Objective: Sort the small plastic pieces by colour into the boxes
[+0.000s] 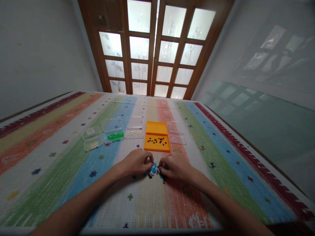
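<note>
A small pile of toy building pieces [154,170], blue, brown and greyish, lies on the striped tablecloth [118,203]. My left hand [138,161] is at the pile's left side, its fingers curled with thumb and fingertips together. On the other side, my right hand [175,166] has its fingers bent in over the pieces. Whatever either hand pinches is too small and too covered to name. Just beyond the hands stands an open orange box [147,148], with several dark brown pieces [160,141] scattered in its near half.
Left of the orange box are three open clear boxes: one with whitish pieces [135,132], one with green pieces [115,135], one with yellow and white pieces [94,144]. Another clear box [177,138] stands right of it. Wooden glazed doors [152,49] rise behind the table.
</note>
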Motion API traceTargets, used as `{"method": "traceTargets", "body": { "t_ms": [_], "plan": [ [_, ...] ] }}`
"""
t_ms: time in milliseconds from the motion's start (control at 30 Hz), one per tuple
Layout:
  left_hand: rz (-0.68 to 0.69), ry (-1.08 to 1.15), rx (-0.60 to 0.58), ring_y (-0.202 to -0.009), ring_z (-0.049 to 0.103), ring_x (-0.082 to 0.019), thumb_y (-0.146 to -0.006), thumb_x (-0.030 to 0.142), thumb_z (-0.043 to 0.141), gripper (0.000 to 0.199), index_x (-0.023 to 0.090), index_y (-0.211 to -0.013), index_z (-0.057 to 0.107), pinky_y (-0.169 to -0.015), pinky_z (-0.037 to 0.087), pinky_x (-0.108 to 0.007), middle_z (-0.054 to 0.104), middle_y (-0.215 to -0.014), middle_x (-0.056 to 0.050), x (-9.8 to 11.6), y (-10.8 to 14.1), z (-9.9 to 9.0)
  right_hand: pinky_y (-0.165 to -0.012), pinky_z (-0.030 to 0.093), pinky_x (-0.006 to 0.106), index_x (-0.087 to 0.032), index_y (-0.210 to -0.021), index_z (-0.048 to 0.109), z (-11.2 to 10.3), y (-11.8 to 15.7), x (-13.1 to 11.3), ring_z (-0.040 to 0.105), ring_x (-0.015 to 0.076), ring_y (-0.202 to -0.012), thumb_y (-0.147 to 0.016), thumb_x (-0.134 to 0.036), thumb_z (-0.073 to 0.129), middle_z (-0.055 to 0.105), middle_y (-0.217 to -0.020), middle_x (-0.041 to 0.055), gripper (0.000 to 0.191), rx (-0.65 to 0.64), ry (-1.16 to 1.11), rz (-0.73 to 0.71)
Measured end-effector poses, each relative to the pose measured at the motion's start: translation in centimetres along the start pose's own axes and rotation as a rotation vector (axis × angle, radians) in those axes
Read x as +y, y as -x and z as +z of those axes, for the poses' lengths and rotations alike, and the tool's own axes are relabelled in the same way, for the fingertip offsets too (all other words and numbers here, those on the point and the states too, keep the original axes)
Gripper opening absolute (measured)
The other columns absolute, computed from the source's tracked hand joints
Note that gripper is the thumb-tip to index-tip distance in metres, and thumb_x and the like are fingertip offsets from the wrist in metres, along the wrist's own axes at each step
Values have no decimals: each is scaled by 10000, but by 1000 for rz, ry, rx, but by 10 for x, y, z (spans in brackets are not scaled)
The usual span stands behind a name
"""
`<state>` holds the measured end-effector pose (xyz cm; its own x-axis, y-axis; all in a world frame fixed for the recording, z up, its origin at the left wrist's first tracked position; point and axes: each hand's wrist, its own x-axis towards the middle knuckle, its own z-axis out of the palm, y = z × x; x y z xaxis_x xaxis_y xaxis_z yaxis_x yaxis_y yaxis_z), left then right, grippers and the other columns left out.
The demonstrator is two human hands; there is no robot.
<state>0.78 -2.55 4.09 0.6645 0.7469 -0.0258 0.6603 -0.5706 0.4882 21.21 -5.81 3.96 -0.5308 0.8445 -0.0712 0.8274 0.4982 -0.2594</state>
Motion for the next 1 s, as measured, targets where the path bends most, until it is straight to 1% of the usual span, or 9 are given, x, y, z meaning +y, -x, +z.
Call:
{"method": "traceTargets", "body": {
  "t_ms": [167, 333, 533, 767, 900, 1000],
  "plan": [
    [6, -27, 34, -554, 568, -132, -763, 208, 576, 173, 179, -816, 738, -551, 376, -226, 657, -607, -7, 1, -1, 5, -564, 285, 260, -173, -840, 777, 3, 0, 2, 608, 157, -627, -861, -247, 609, 743, -736, 79, 184, 16, 48, -5],
    [-19, -39, 34, -577, 575, -151, -762, 206, 579, 194, 186, -859, 745, -593, 402, -250, 675, -641, -19, 2, -1, 7, -566, 270, 264, -140, -873, 761, 4, -1, 2, 596, 163, -645, -864, -221, 594, 738, -785, 109, 186, 17, 116, 19],
    [-25, -77, 40, -658, 611, -183, -763, 234, 574, 205, 186, -869, 743, -613, 405, -266, 698, -701, -46, 3, -1, 8, -567, 256, 275, -139, -848, 756, 4, 0, 3, 606, 164, -635, -859, -229, 602, 741, -767, 107, 179, 35, 114, 1],
    [-34, -80, 39, -646, 607, -174, -794, 254, 558, 188, 182, -854, 721, -614, 407, -264, 701, -708, -48, 4, 0, 11, -558, 246, 282, -152, -850, 766, 4, -2, 1, 603, 165, -634, -863, -237, 597, 745, -765, 100, 189, 42, 105, 8],
    [-72, -109, 40, -712, 643, -201, -810, 244, 544, 200, 181, -875, 722, -659, 436, -284, 718, -755, -61, 3, -1, 11, -559, 240, 273, -153, -846, 761, 0, -3, 4, 605, 165, -652, -859, -252, 611, 739, -772, 96, 180, 60, 116, 43],
    [-93, -127, 55, -740, 657, -212, -813, 228, 539, 210, 190, -891, 730, -689, 450, -298, 725, -768, -61, 0, -3, 10, -570, 258, 261, -163, -887, 766, -9, -5, 11, 607, 161, -656, -857, -250, 624, 735, -751, 75, 170, 97, 81, 53]
  ]
}}
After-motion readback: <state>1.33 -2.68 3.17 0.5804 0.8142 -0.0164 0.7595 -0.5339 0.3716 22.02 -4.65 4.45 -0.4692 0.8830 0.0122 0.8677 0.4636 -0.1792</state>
